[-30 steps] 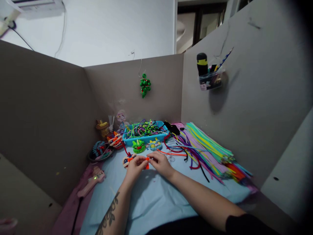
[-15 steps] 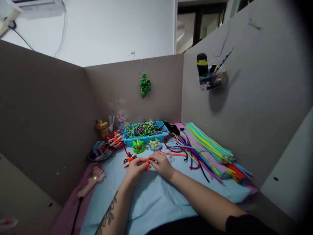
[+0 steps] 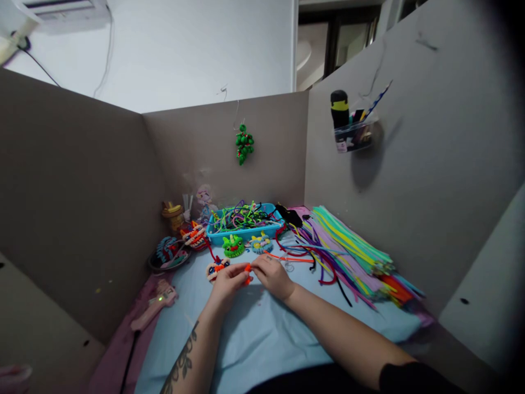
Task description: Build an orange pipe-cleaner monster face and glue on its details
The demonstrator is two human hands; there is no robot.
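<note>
Pinched between the fingertips of my left hand [image 3: 228, 284] is a small bent orange pipe cleaner piece [image 3: 248, 273]. My right hand [image 3: 274, 276] closes its thumb and fingers at the right side of the same orange piece; its exact grip is partly hidden. Just beyond my left fingers lies an orange and cream animal head [image 3: 215, 267] made of pipe cleaners, partly covered by that hand. Behind it sit a green animal head [image 3: 233, 246] and a light blue and yellow one [image 3: 261, 243]. An orange pipe cleaner [image 3: 293, 259] lies past my right hand.
A blue tray [image 3: 229, 234] full of tangled pipe cleaner scraps stands at the back. Bundles of coloured pipe cleaners [image 3: 348, 246] lie on the right. A pink glue gun [image 3: 153, 309] and a dark bowl [image 3: 158, 266] are on the left. Grey panels [image 3: 262, 126] enclose the table.
My right fingertips have shifted slightly right, off the top of the orange piece, showing more of it. The left hand stays almost in place.
</note>
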